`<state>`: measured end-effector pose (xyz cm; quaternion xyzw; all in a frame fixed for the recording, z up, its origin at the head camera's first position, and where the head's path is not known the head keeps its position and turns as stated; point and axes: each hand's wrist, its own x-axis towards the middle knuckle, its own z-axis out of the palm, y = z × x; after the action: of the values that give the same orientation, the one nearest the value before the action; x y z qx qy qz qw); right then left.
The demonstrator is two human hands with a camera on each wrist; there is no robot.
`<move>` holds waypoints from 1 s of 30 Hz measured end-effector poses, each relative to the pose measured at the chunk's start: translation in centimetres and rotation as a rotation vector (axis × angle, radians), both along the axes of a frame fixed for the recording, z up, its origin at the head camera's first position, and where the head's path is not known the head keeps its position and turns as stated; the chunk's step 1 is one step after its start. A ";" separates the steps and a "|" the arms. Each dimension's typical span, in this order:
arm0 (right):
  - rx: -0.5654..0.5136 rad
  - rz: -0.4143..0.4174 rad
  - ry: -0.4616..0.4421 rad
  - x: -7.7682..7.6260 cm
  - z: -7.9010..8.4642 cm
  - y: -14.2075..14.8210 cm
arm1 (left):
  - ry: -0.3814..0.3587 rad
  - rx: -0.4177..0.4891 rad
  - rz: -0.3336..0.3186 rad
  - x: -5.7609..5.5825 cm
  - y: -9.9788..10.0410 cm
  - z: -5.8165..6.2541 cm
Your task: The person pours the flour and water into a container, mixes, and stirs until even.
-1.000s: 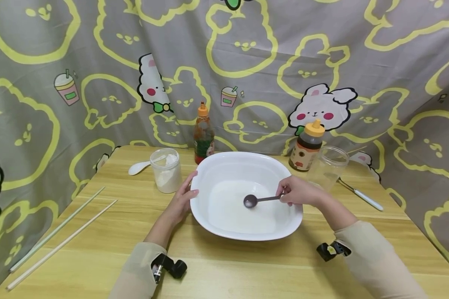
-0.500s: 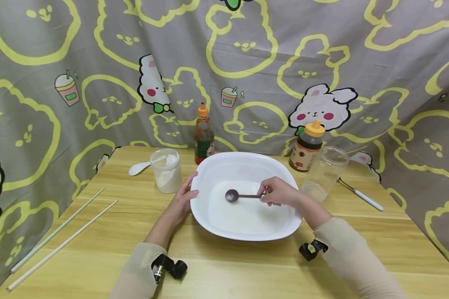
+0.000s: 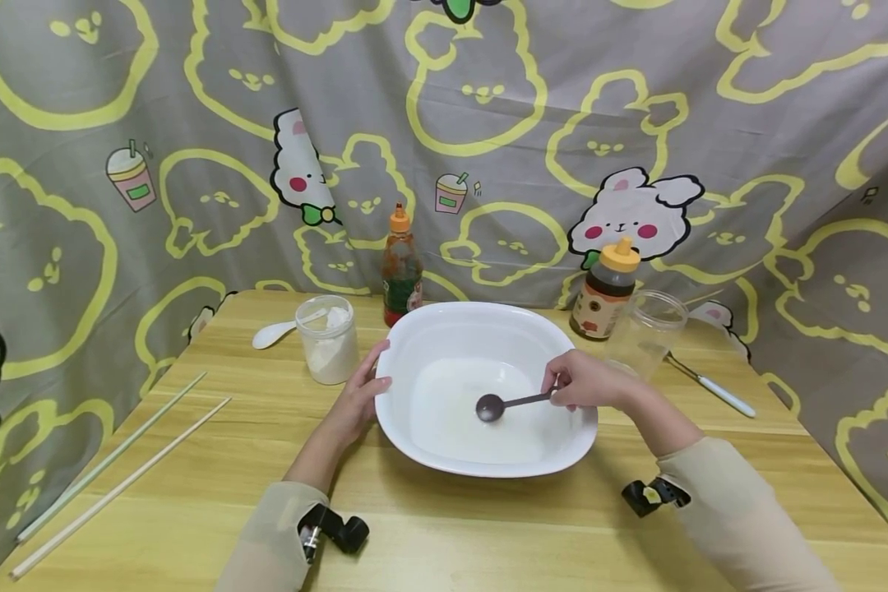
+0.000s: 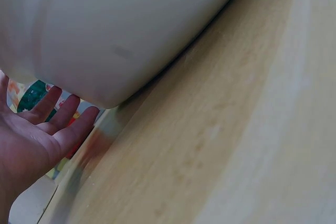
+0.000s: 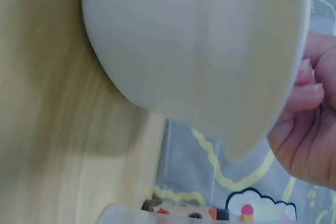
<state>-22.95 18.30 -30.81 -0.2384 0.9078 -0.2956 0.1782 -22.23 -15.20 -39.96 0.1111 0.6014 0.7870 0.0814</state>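
In the head view, a white oval basin (image 3: pixel 486 470) stands mid-table with a pale, whitish liquid in its bottom. My left hand (image 3: pixel 353 401) holds the basin's left rim, thumb and a finger over the edge. The left wrist view has its other fingers (image 4: pixel 67 109) beside the outer wall. Above the basin's right side, my right hand (image 3: pixel 595 385) pinches the handle of a dark brown spoon (image 3: pixel 491 408). The spoon's bowl is down at the liquid near the middle. In the right wrist view the basin wall hides the spoon, and only part of the hand (image 5: pixel 310 114) shows.
Behind the left hand are a jar of white powder (image 3: pixel 330 353), a white spoon (image 3: pixel 272 334) and a red sauce bottle (image 3: pixel 403 279). Back right stand a dark syrup bottle (image 3: pixel 603 296), a clear jar (image 3: pixel 647 333) and a blue-handled utensil (image 3: pixel 725 396). Two sticks (image 3: pixel 122 487) lie left.
My right hand has swept the spoon left across the basin and then back to the right, tilting it slightly. The left hand and the basin have stayed in place.
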 end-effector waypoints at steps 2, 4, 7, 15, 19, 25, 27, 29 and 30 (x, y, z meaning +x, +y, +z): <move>0.003 -0.056 0.009 -0.4 -0.1 0.2 | -0.003 0.000 0.000 0.0 0.0 0.0; 0.005 -0.109 0.011 -0.8 -0.3 0.2 | -0.005 0.003 -0.001 0.0 0.1 0.0; -0.016 -0.157 -0.010 -1.4 -0.9 -0.4 | -0.005 0.008 -0.001 0.0 0.1 0.0; -0.111 -0.094 -0.031 -1.7 -1.6 -2.9 | 0.004 0.017 -0.002 -0.1 0.2 -0.1; -0.120 -0.045 -0.073 -1.1 -1.8 -3.4 | 0.005 0.021 0.005 -0.1 0.3 -0.1; -0.077 0.053 -0.062 0.0 -1.3 -2.1 | -0.003 0.023 0.009 0.0 0.2 -0.1; -0.058 0.066 -0.053 0.2 -1.0 -1.4 | -0.006 0.024 0.008 0.0 0.2 -0.1; -0.033 0.054 -0.043 0.1 -0.5 -0.6 | -0.010 0.023 0.008 0.0 0.2 -0.1; -0.018 0.041 -0.033 0.1 -0.3 -0.3 | -0.010 0.023 0.006 0.0 0.2 -0.1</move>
<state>-22.88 18.04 -31.07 -0.2536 0.8970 -0.3038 0.1968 -22.25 -15.05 -40.06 0.1061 0.5922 0.7947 0.0807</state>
